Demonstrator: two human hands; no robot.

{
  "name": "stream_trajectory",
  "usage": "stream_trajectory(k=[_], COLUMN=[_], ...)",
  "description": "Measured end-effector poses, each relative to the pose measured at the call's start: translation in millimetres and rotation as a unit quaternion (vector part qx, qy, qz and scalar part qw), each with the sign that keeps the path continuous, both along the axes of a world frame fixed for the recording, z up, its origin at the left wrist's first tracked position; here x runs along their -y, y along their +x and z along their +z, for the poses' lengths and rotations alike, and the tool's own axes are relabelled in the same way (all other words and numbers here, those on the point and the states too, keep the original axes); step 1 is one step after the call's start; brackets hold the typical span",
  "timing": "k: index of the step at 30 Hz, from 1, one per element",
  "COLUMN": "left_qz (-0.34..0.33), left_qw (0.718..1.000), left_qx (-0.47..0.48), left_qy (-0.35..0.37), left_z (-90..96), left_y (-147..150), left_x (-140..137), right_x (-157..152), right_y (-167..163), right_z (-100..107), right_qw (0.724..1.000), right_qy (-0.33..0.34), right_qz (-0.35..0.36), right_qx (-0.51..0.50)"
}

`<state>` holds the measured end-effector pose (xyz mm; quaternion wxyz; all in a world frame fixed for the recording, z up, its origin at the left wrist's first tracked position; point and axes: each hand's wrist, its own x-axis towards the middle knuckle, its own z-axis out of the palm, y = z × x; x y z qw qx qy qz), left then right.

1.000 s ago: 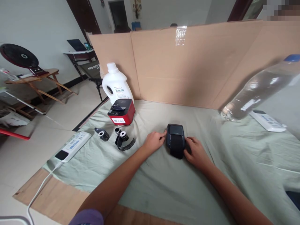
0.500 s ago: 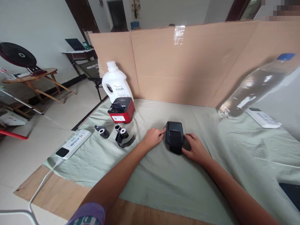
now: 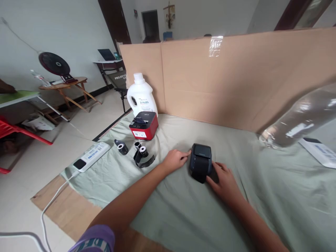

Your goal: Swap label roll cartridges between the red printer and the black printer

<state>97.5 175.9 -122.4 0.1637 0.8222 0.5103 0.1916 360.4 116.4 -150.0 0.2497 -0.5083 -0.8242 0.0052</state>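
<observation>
Little is changing from a moment ago, so the handling seems to be pausing: the black device (image 3: 201, 161) is sitting between the hands, the left hand (image 3: 174, 160) touching one side with a fingertip, the right hand (image 3: 226, 181) curling loosely against the other, while a white jug (image 3: 142, 93) beyond the left is hiding its contents.

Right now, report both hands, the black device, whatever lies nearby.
Left hand at left edge of black device; right hand at its right side. Device on pale green cloth, black strip over near end. Black rolls, red-and-black box farther left.
</observation>
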Motion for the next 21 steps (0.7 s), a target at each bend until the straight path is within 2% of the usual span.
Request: stream_trajectory(k=[6,13,21], left_qz=[-0.006,-0.006,0.017], left_qw=[0.999,0.999,0.995], left_qx=[0.039,0.046,0.088], left_qy=[-0.014,-0.005,-0.048], left_z=[-4.6,-6.4,-2.9], left_y=[-2.2,-4.2,-3.1], left_x=[-1.2,-1.4,-2.2], right_x=[8.9,2.4,4.3], right_y=[-5.1,-4.6,-12.4], right_z=[-2.4,-2.9,8.7], right_qw=[1.0,1.0,1.0], right_qy=[0.015,0.025,0.006], right_qz=[-0.011,-0.011,-0.015], right_qx=[-0.004,0.005,0.016])
